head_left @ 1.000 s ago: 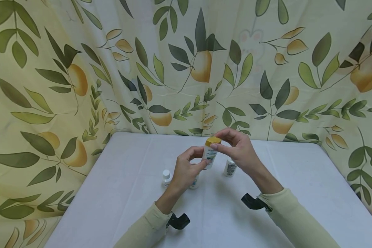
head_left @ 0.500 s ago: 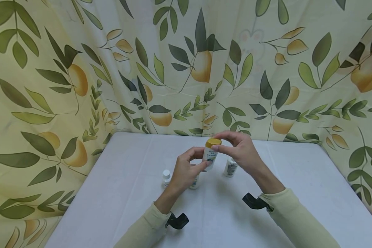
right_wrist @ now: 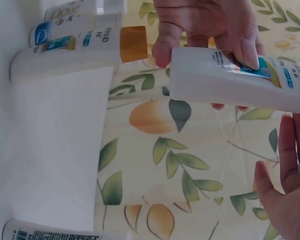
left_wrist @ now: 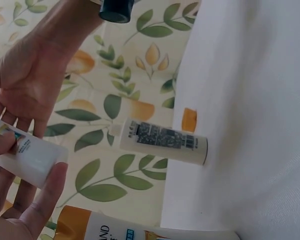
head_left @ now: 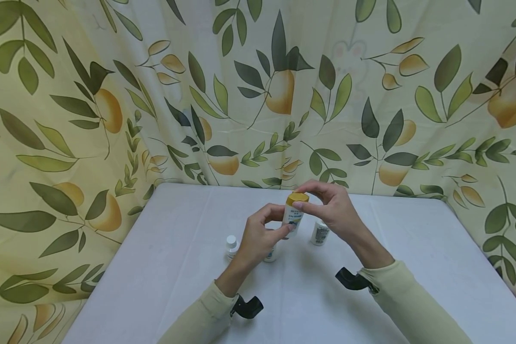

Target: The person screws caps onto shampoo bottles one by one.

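My left hand (head_left: 258, 235) holds a white shampoo bottle (head_left: 293, 215) up above the table, thumb across its front label. Thumb and fingers of my right hand (head_left: 337, 210) grip its gold cap (head_left: 297, 198) from the right. The bottle is slightly tilted. In the right wrist view the held bottle (right_wrist: 200, 77) shows a blue and gold label, with the left thumb pressed on it. Partly behind my left hand stands another white bottle (head_left: 270, 254); the right wrist view shows its gold cap (right_wrist: 133, 44).
A small white-capped bottle (head_left: 231, 246) stands left of my left hand. Below the right hand is a white bottle with a dark-printed label (head_left: 320, 234). A small orange piece (left_wrist: 189, 120) shows beyond it. The white table (head_left: 172, 286) meets a leaf-patterned curtain (head_left: 249, 95).
The held bottle has shifted very slightly right and down, and its cap has turned a little in my right fingers. Both hands stay in nearly the same place.
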A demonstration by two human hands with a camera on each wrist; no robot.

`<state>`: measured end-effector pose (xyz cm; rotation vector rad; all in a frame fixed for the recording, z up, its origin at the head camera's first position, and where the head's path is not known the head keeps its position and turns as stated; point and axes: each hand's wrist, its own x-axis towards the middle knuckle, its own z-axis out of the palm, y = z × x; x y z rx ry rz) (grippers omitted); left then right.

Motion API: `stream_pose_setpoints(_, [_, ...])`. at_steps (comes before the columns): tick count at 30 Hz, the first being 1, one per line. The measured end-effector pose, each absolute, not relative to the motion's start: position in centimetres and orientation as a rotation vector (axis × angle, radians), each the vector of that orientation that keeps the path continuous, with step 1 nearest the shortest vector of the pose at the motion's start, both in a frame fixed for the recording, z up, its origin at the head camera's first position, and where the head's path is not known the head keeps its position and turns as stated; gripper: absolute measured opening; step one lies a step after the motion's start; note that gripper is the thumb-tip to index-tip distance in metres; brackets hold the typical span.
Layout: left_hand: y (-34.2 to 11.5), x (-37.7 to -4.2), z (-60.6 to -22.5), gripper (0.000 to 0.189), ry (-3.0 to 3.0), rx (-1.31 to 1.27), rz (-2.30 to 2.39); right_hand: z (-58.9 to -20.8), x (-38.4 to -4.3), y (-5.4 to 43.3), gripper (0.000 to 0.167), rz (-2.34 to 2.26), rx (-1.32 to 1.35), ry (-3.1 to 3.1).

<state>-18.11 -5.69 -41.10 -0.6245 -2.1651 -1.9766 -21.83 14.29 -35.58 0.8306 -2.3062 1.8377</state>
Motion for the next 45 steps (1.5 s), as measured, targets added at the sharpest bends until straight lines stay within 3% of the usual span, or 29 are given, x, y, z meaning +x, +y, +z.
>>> stream_pose_setpoints(33, [-6.09, -18.51, -41.0, 0.042, -2.243, -0.632, -1.96, -35.36, -21.67, 14.79, 0.025, 1.759, 0.859, -2.356])
stream_pose_setpoints(45, [-6.21, -18.46, -40.72, 0.042, -2.321, -0.528, -1.893, -35.34, -21.66, 14.88, 0.023, 1.686, 0.845, -2.388])
